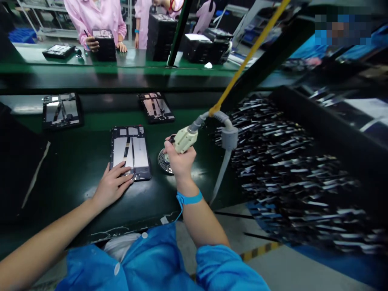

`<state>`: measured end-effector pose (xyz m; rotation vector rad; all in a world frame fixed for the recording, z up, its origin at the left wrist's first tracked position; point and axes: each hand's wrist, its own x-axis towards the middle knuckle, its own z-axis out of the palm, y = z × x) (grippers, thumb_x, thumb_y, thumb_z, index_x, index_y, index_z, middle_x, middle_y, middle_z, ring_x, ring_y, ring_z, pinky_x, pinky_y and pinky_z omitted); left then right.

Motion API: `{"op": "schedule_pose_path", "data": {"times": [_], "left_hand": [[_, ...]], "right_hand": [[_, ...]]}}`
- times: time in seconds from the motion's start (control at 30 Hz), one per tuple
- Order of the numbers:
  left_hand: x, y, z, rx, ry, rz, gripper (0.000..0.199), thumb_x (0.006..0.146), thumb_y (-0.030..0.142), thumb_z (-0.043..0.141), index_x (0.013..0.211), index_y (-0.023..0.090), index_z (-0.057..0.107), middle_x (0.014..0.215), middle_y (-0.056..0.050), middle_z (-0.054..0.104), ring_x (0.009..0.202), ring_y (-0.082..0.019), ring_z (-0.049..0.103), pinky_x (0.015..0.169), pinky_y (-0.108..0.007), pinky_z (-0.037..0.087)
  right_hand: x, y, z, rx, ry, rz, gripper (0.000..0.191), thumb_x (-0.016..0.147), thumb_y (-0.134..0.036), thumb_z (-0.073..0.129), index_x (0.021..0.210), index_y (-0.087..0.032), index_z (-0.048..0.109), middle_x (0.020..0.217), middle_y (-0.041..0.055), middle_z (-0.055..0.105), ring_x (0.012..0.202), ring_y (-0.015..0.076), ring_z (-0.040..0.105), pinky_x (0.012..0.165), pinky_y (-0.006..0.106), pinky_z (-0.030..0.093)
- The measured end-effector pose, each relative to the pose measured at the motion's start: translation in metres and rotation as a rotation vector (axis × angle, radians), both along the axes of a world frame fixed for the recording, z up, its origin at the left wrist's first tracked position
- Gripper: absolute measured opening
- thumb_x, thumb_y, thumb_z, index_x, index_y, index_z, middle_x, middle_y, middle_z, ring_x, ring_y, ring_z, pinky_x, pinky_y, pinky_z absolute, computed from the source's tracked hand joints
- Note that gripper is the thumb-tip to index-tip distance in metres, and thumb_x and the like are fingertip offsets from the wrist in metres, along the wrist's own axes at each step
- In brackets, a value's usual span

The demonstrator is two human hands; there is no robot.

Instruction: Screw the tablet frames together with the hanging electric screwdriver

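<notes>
On the dark green bench lies an opened tablet (140,150), its silvery inside and flat ribbon cable facing up. My left hand (113,184) rests over its lower left edge, fingers stretched out. To the right of the tablet, my right hand (182,161) grips a cream electric screwdriver (185,139), with a yellow cord and grey cable at its top end. Its tip is hidden behind the hand. Just under that hand sits a round perforated disc (163,161), partly covered by it, holding what look like screws. A blue strap (190,199) circles my right wrist.
Two more opened tablets, one left (62,111) and one centre (157,107), lie farther back. At right is a large rack (291,161) of dark pieces, blurred. A dark sheet (18,161) stands at left. Across the bench, people in pink handle stacked devices (104,46).
</notes>
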<state>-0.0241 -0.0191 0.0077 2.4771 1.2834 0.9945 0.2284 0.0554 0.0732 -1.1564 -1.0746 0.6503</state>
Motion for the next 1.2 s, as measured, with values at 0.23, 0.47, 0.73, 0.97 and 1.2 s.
{"op": "schedule_pose_path", "data": {"times": [0.23, 0.47, 0.73, 0.97, 1.2], "left_hand": [[0.014, 0.005, 0.000, 0.046, 0.056, 0.003, 0.017, 0.100, 0.024, 0.062, 0.112, 0.023, 0.074, 0.130, -0.007, 0.070, 0.133, -0.031, 0.059, 0.117, -0.065, 0.034], [0.010, 0.004, 0.002, 0.021, 0.060, -0.014, 0.018, 0.100, 0.022, 0.061, 0.114, 0.023, 0.073, 0.133, -0.006, 0.069, 0.135, -0.029, 0.057, 0.118, -0.064, 0.032], [0.007, 0.004, 0.000, -0.007, 0.061, -0.034, 0.020, 0.100, 0.022, 0.061, 0.116, 0.024, 0.073, 0.135, -0.006, 0.068, 0.138, -0.029, 0.054, 0.120, -0.064, 0.029], [0.006, 0.004, 0.001, -0.029, 0.051, -0.047, 0.022, 0.100, 0.022, 0.059, 0.116, 0.024, 0.074, 0.137, -0.008, 0.067, 0.139, -0.030, 0.054, 0.120, -0.066, 0.028], [0.015, 0.008, -0.003, 0.002, 0.002, -0.011, 0.020, 0.101, 0.021, 0.059, 0.114, 0.024, 0.074, 0.132, -0.007, 0.069, 0.135, -0.030, 0.057, 0.118, -0.066, 0.030]], "right_hand": [[0.020, -0.007, -0.015, 0.045, -0.012, -0.037, 0.022, 0.081, -0.034, 0.077, 0.092, -0.016, 0.069, 0.076, 0.0020, 0.069, 0.056, 0.0122, 0.062, 0.059, 0.027, 0.054], [0.021, -0.011, -0.019, 0.118, -0.033, -0.021, 0.016, 0.083, -0.026, 0.075, 0.094, -0.018, 0.067, 0.077, -0.0005, 0.068, 0.054, 0.0105, 0.060, 0.057, 0.025, 0.053], [0.022, -0.014, -0.022, 0.071, -0.061, -0.053, 0.021, 0.082, -0.030, 0.077, 0.094, -0.017, 0.066, 0.081, 0.0014, 0.069, 0.055, 0.0113, 0.062, 0.058, 0.026, 0.054], [0.024, -0.014, -0.024, 0.021, -0.104, -0.082, 0.022, 0.082, -0.033, 0.076, 0.092, -0.016, 0.066, 0.073, 0.0004, 0.067, 0.057, 0.0129, 0.063, 0.060, 0.027, 0.056], [0.012, -0.018, 0.001, 0.089, -0.040, -0.054, 0.016, 0.084, -0.029, 0.073, 0.090, -0.017, 0.065, 0.070, -0.0012, 0.063, 0.052, 0.0114, 0.059, 0.053, 0.026, 0.050]]}}
